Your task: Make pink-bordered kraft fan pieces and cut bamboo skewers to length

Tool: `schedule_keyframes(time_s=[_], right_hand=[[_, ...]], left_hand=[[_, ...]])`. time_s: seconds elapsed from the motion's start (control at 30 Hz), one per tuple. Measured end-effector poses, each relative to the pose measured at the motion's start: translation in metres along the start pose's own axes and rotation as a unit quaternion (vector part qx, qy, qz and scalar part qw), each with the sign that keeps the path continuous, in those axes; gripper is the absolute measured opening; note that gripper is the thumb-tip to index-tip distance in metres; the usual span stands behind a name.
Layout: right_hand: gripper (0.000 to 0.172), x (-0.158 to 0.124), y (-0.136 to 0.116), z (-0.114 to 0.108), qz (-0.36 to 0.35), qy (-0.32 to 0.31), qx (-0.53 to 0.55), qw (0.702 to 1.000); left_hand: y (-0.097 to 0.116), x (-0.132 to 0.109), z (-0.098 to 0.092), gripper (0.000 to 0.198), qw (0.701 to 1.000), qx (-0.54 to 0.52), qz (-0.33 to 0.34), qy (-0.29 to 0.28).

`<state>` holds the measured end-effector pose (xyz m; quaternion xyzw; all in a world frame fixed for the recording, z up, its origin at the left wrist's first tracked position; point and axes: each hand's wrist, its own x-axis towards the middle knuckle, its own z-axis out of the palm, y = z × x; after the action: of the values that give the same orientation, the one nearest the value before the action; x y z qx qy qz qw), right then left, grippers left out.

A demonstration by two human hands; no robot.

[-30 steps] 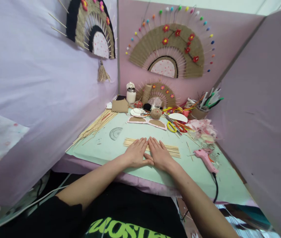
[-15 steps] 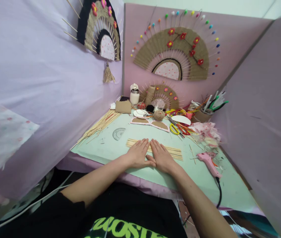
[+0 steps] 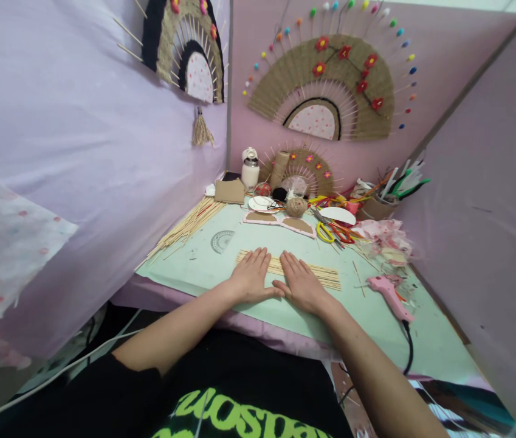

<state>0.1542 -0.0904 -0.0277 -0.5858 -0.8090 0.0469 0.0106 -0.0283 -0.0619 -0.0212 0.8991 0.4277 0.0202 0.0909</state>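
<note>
A flat row of thin wooden sticks lies side by side on the pale green tabletop. Both palms rest on it. My left hand lies flat over the left part, fingers stretched out. Flat on the right part is my right hand, its fingers extended too. The two thumbs meet or nearly meet at the near side. Parts of the sticks are hidden under the hands. Beyond them lie two half-round cardboard pieces edged in pink and a clear protractor.
Loose long sticks lie at the left. Scissors with yellow handles, a twine ball and a white bottle stand at the back. A pink glue gun with a black cord lies at the right. Decorated fans hang behind.
My hands have spread slightly apart over the sticks, leaving a wider gap between the fingertips. The whole view has shifted a little.
</note>
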Motion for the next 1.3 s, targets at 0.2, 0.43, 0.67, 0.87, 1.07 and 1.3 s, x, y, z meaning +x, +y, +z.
schedule_keyframes(time_s=[0.2, 0.43, 0.67, 0.87, 1.07, 1.3], right_hand=[[0.078, 0.001, 0.002, 0.001, -0.003, -0.002, 0.007, 1.0], [0.081, -0.003, 0.0, -0.005, 0.018, -0.005, 0.032, 0.999], [0.09, -0.028, 0.022, -0.01, 0.109, -0.009, 0.055, 0.992], [0.089, -0.033, 0.03, -0.006, 0.111, -0.003, 0.054, 0.992], [0.089, -0.032, 0.03, -0.003, 0.107, 0.004, 0.053, 0.993], [0.091, -0.024, 0.019, -0.013, 0.102, 0.016, 0.038, 0.994]], left_hand=[[0.0, 0.0, -0.001, 0.104, 1.0, 0.006, 0.0, -0.003], [0.0, 0.002, -0.001, 0.104, 1.0, 0.024, 0.0, 0.006], [-0.002, 0.005, 0.002, 0.099, 0.999, 0.036, 0.009, 0.025], [-0.002, 0.005, 0.001, 0.099, 0.999, 0.041, 0.005, 0.017], [-0.001, 0.003, -0.002, 0.099, 0.999, 0.03, 0.003, 0.015], [0.0, 0.004, -0.001, 0.103, 0.999, 0.031, 0.001, 0.005]])
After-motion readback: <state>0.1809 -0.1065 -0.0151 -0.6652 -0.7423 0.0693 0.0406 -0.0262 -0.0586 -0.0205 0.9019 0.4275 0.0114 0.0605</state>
